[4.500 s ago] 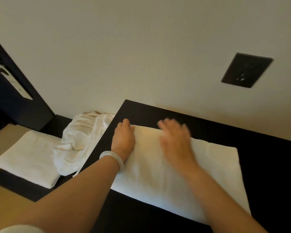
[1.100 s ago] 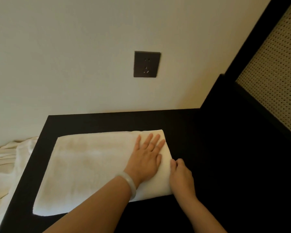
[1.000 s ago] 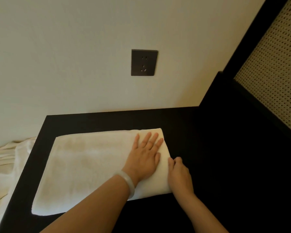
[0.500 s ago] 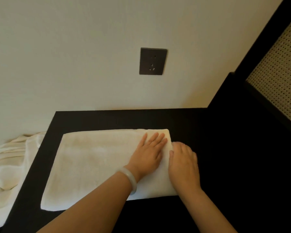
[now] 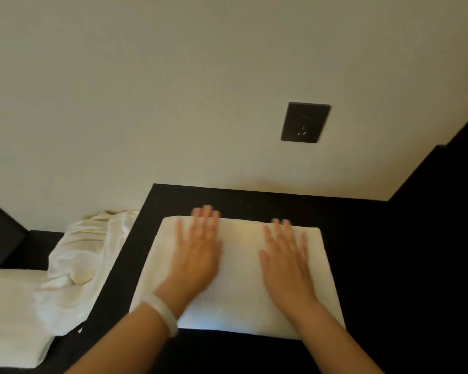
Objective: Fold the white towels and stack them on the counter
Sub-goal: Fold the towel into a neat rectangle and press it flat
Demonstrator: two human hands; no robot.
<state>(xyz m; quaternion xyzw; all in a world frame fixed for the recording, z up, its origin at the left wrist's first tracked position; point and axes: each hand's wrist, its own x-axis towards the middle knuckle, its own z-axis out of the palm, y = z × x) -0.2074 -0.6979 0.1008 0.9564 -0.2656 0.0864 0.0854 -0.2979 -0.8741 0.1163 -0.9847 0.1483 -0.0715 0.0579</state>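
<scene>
White folded towel (image 5: 241,268), centre frame, on the black table (image 5: 389,252); my left hand (image 5: 197,255) and right hand (image 5: 287,261) press it, fingers straight.

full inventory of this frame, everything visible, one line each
folded towel: 1, white, flat on the counter, under both hands
crumpled towel: 1, white, heaped just left of the counter
second folded towel: 1, white, lower left, touching the crumpled towel
counter: 1, black, against the wall
lower ledge: 1, black, left of the counter, under the other two towels
wall socket: 1, dark, on the wall above the counter
wall: 1, cream, behind everything
bracelet: 1, white, on the left wrist
left hand: 1, flat on the folded towel's left half, motion-blurred
right hand: 1, flat on its right half
</scene>
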